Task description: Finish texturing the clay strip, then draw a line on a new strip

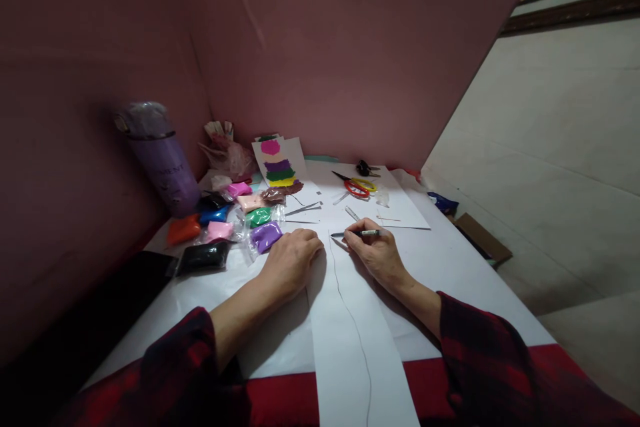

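A long white paper strip runs down the table and over its front edge, with a wavy dark line drawn along it. My right hand grips a dark pen, its tip at the line's far end. My left hand rests by the strip's left edge with its fingers curled; whether anything is under them is hidden. Beside it lies a purple clay packet.
More clay packets and a purple bottle stand at left. Behind are a colour-painted card, scissors, keys and paper scraps. A brown box is at the right.
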Tool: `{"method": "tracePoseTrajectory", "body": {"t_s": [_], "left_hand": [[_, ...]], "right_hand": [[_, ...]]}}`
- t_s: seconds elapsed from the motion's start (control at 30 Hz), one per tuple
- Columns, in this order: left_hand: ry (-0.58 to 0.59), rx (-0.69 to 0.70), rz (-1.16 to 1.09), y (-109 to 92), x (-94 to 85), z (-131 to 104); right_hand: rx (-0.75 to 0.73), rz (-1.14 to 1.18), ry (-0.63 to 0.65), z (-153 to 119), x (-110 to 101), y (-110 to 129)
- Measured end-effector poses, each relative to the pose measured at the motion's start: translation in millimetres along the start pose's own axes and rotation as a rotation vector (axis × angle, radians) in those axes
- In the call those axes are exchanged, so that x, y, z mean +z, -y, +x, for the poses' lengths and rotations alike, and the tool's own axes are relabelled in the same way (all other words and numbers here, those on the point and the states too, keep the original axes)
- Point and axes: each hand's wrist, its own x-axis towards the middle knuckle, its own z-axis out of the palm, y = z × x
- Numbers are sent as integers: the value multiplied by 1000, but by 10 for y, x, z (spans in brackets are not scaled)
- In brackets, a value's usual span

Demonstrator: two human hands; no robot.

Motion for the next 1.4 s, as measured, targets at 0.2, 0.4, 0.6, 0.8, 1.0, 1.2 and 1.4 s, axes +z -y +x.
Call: {"method": "tracePoseTrajectory", "body": {"t_s": [0.2,0.4,0.6,0.8,1.0,1.2,1.4], "left_hand": [[-7,0,2,1,-1,1],[8,-8,-3,0,-4,8],[17,-11,-23,-19,-38,-1],[10,-7,-33,4,-14,0],[14,-15,-26,5,-13,2],[19,-21,-18,-10,-34,8],[7,-13,-15,-3,-21,0]], "right_hand": [[-4,-14,12,0,3,-25],[21,14,26,-12,1,-4],[21,11,17,-28,-9,52],[32,13,25,-30,-8,42],[18,-5,22,-30,-17,46],[-11,-29,18,-34,-26,34],[-16,-41,13,-38,-29,12]]}}
